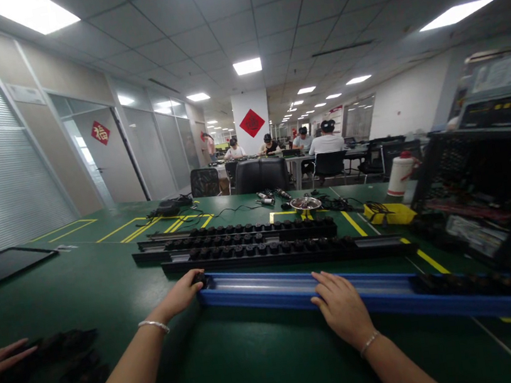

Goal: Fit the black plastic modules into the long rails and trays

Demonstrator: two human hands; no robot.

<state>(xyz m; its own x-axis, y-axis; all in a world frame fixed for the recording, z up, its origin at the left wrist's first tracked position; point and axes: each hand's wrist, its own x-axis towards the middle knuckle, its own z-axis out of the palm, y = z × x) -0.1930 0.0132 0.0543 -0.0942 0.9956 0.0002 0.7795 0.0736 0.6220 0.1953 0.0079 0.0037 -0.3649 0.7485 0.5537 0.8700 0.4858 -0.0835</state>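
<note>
A long blue channel (269, 288) lies across the table in front of me, with a bare pale inner strip in its left half. Several black parts (482, 281) sit in a row inside its right end. At the left end, my left hand (182, 298) is closed, its thumb and fingers pinching a small black part (203, 280) at the channel's mouth. My right hand (343, 311) holds the near wall near the middle, fingers over the top and thumb on the outer side. The black part is largely hidden by my fingers.
Black rails (288, 256) filled with round black pieces lie behind. Another person's hand (3, 361) rests near loose black parts (75, 347) at left. A metal dish (305, 203), yellow tray (389, 213), white bottle (400, 174) and dark equipment (468, 187) stand farther back.
</note>
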